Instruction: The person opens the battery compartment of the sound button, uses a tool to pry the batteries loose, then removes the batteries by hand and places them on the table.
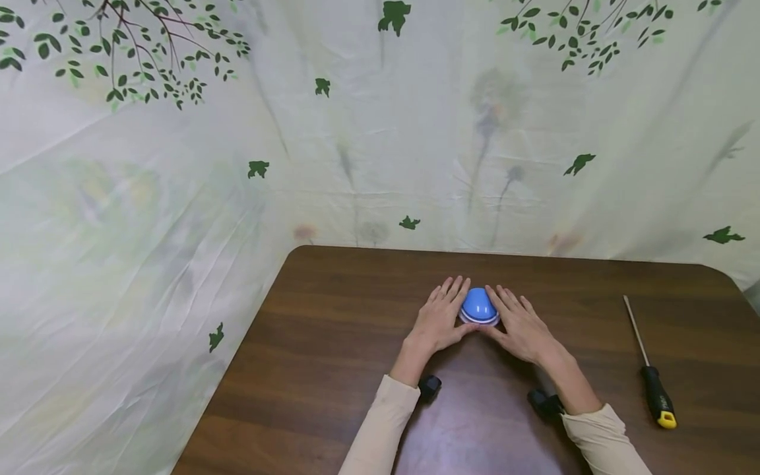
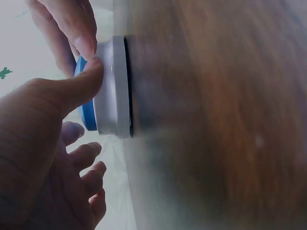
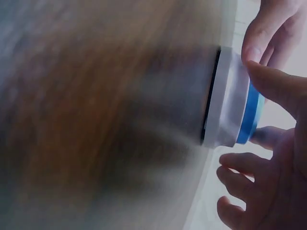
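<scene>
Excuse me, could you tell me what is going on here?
A person's left hand and right hand frame a round plastic button with a blue dome and white base, thumbs close together at its near edge. It sits upright on the brown wood-grain table. Off to the right, a long screwdriver with a black-and-yellow handle lies untouched.

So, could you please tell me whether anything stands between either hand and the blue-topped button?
Nothing visible does: the left hand and right hand frame the blue-topped button from both sides. The screwdriver lies well to the right, beyond the right hand.
</scene>
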A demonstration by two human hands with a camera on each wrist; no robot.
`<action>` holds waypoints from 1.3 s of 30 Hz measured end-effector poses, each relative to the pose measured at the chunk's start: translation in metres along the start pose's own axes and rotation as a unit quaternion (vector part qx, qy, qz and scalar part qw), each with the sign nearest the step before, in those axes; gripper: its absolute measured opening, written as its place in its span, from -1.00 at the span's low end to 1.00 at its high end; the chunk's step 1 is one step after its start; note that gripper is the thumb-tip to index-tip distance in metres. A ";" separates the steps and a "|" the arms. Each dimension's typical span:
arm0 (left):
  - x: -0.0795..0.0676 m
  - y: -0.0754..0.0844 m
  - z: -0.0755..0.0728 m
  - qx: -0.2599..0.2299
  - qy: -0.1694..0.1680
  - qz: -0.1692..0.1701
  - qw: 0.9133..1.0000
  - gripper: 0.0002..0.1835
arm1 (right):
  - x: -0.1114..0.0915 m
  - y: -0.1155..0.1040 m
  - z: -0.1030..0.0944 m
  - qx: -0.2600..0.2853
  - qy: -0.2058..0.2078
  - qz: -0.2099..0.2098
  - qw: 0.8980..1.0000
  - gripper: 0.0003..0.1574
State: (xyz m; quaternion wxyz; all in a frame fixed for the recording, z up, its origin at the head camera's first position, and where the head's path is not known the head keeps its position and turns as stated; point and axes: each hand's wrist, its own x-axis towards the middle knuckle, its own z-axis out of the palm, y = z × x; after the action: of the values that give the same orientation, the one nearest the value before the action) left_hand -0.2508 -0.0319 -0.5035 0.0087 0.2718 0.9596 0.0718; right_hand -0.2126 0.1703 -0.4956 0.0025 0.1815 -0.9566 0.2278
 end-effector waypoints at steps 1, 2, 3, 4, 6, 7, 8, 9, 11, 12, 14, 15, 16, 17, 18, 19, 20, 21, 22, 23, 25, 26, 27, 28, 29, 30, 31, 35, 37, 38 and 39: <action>0.001 0.001 0.000 0.000 -0.001 0.002 1.000 -0.03 | 0.000 0.000 0.000 -0.001 0.000 -0.003 1.000 0.04; 0.002 0.002 0.000 0.001 -0.003 0.005 1.000 -0.04 | 0.001 -0.001 0.000 -0.002 0.001 -0.007 1.000 0.03; 0.002 0.003 0.000 0.000 -0.002 0.008 1.000 -0.06 | 0.001 -0.001 0.000 -0.002 0.001 -0.011 1.000 0.02; 0.003 0.003 0.001 0.000 -0.002 0.011 1.000 -0.08 | 0.001 -0.002 0.000 -0.002 0.001 -0.014 1.000 0.01; 0.003 0.005 0.001 -0.008 -0.003 0.013 1.000 -0.10 | 0.002 -0.002 0.001 -0.001 0.004 -0.022 1.000 -0.03; 0.003 0.005 0.001 -0.013 -0.004 0.014 1.000 -0.10 | 0.002 -0.003 0.001 0.004 0.005 -0.025 1.000 -0.05; 0.003 0.006 0.001 -0.017 -0.006 0.013 1.000 -0.10 | 0.002 -0.003 0.001 0.007 0.004 -0.027 1.000 -0.07; 0.002 0.006 0.002 -0.023 -0.007 0.014 1.000 -0.09 | 0.003 -0.003 0.001 0.007 0.004 -0.029 1.000 -0.08; 0.002 0.007 0.002 -0.042 -0.008 0.015 0.999 -0.08 | 0.003 -0.003 0.002 0.008 0.005 -0.032 0.999 -0.11; 0.002 0.008 0.003 -0.053 -0.005 0.016 0.998 -0.08 | 0.003 -0.002 0.002 0.008 0.005 -0.034 0.999 -0.12; 0.002 0.008 0.003 -0.075 0.005 0.020 0.997 -0.09 | 0.003 -0.002 0.003 0.004 0.011 -0.039 0.999 -0.13; 0.002 0.009 0.003 -0.084 0.011 0.021 0.996 -0.09 | 0.003 -0.001 0.003 0.001 0.016 -0.043 0.999 -0.14; 0.003 0.009 0.003 -0.092 0.016 0.023 0.995 -0.11 | 0.002 -0.001 0.004 -0.002 0.020 -0.047 0.999 -0.14; 0.002 0.009 0.002 -0.097 0.022 0.025 0.995 -0.13 | 0.002 -0.001 0.004 -0.006 0.025 -0.053 0.998 -0.15; 0.002 0.009 0.001 -0.101 0.028 0.028 0.994 -0.14 | 0.002 -0.001 0.003 -0.008 0.030 -0.057 0.998 -0.16; 0.002 0.009 0.000 -0.106 0.033 0.031 0.993 -0.15 | 0.001 -0.001 0.002 -0.010 0.035 -0.061 0.997 -0.16; 0.002 0.009 -0.002 -0.113 0.038 0.036 0.992 -0.17 | 0.001 -0.002 0.001 -0.011 0.039 -0.065 0.997 -0.16; 0.001 0.009 -0.004 -0.122 0.044 0.042 0.991 -0.17 | 0.000 -0.003 -0.001 -0.010 0.042 -0.068 0.997 -0.16; 0.000 0.009 -0.006 -0.136 0.050 0.050 0.988 -0.18 | -0.001 -0.004 -0.004 -0.007 0.048 -0.072 0.996 -0.16; 0.000 0.008 -0.008 -0.149 0.055 0.058 0.986 -0.18 | -0.001 -0.005 -0.006 -0.003 0.054 -0.076 0.996 -0.16; -0.003 0.007 -0.014 -0.173 0.067 0.072 0.980 -0.19 | -0.002 -0.008 -0.012 0.010 0.070 -0.088 0.994 -0.17; -0.004 0.007 -0.018 -0.185 0.072 0.077 0.977 -0.19 | -0.002 -0.009 -0.014 0.016 0.079 -0.094 0.992 -0.18; -0.005 0.006 -0.021 -0.194 0.077 0.081 0.975 -0.20 | -0.002 -0.010 -0.017 0.020 0.091 -0.104 0.990 -0.18; -0.006 0.006 -0.025 -0.203 0.083 0.086 0.972 -0.21 | -0.002 -0.010 -0.018 0.024 0.104 -0.115 0.988 -0.18; -0.008 0.005 -0.029 -0.208 0.090 0.090 0.970 -0.22 | -0.002 -0.011 -0.020 0.028 0.119 -0.127 0.984 -0.17; -0.009 0.005 -0.033 -0.214 0.098 0.096 0.967 -0.22 | -0.002 -0.011 -0.021 0.031 0.135 -0.139 0.981 -0.16; -0.009 0.005 -0.037 -0.219 0.105 0.103 0.964 -0.23 | -0.001 -0.011 -0.021 0.035 0.150 -0.151 0.977 -0.14; -0.012 0.006 -0.050 -0.239 0.135 0.126 0.953 -0.25 | 0.000 -0.011 -0.023 0.054 0.198 -0.175 0.963 -0.05; -0.014 0.007 -0.055 -0.251 0.145 0.125 0.949 -0.27 | -0.001 -0.012 -0.025 0.069 0.212 -0.174 0.959 -0.04; -0.015 0.008 -0.058 -0.260 0.149 0.123 0.946 -0.28 | -0.002 -0.013 -0.026 0.076 0.219 -0.170 0.958 -0.04; -0.016 0.009 -0.059 -0.269 0.154 0.121 0.943 -0.29 | -0.003 -0.015 -0.028 0.084 0.223 -0.167 0.957 -0.05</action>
State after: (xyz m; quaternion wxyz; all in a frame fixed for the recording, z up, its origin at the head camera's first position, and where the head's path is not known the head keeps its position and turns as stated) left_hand -0.2354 -0.0410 -0.4438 -0.0754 0.3593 0.8540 0.3686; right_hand -0.2068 0.1710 -0.4643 0.2381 0.2825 -0.8654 0.3385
